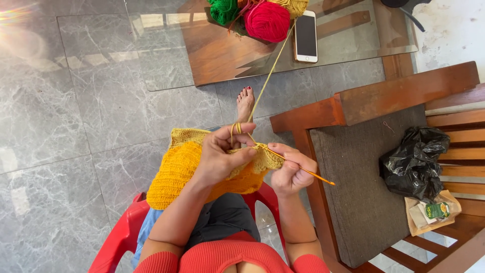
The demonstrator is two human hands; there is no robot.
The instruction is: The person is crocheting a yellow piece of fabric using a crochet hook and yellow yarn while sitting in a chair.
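My left hand (221, 153) grips the top edge of an orange and yellow crocheted piece (177, 174) that lies over my lap. Yellow yarn (268, 78) is wound around my left forefinger and runs up taut to a yellow ball (293, 6) on the glass table. My right hand (292, 169) holds an orange crochet hook (305, 171), its tip at the yellow border of the piece and its handle pointing right.
A glass-topped table (151, 50) carries red (267, 21) and green (223, 10) yarn balls and a white phone (305, 36). A wooden bench with a grey cushion (364, 167) stands at right, with a black plastic bag (414, 162) and a paper bag (432, 212). I sit on a red plastic chair (118, 237); my foot (245, 103) rests on the marble floor.
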